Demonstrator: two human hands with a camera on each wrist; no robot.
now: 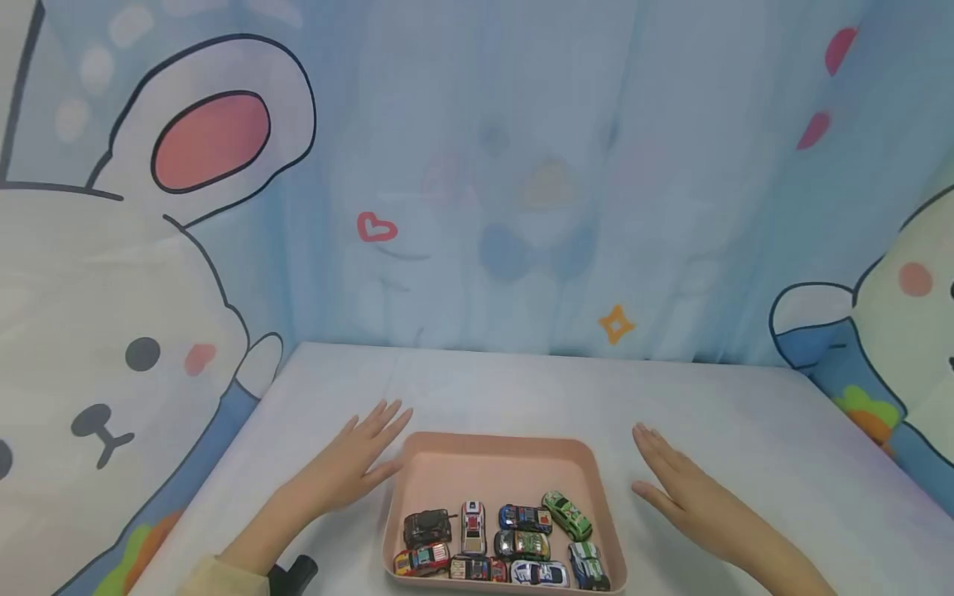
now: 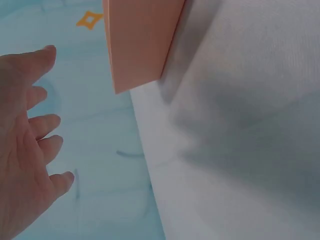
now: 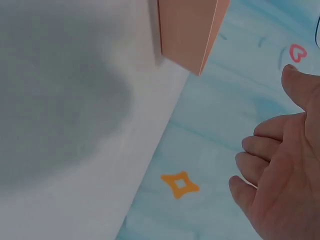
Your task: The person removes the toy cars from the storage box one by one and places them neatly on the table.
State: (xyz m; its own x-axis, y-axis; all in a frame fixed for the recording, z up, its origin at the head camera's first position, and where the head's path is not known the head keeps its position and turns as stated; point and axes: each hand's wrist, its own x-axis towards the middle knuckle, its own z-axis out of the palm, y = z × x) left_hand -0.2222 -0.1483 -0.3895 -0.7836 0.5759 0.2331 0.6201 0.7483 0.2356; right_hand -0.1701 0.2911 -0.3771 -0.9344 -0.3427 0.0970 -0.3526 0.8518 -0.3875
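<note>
A pink tray [image 1: 484, 465] sits on the white table with several toy cars in its nearer half. Among them are a green car [image 1: 567, 515], a black vehicle [image 1: 427, 528], a white-and-red car [image 1: 473, 527] and a blue car [image 1: 525, 518]. My left hand [image 1: 344, 470] hovers by the tray's left side, fingers extended, thumb near the rim. On the right, apart from the tray, my right hand [image 1: 693, 502] is held with straight fingers. Both palms are bare in the wrist views, where the tray's outer wall [image 2: 142, 47] also shows.
The white table [image 1: 745, 430] reaches back to a blue curtain [image 1: 462, 124] printed with cartoon animals. A small black object [image 1: 296, 574] is at my left wrist, partly cut off by the lower frame edge.
</note>
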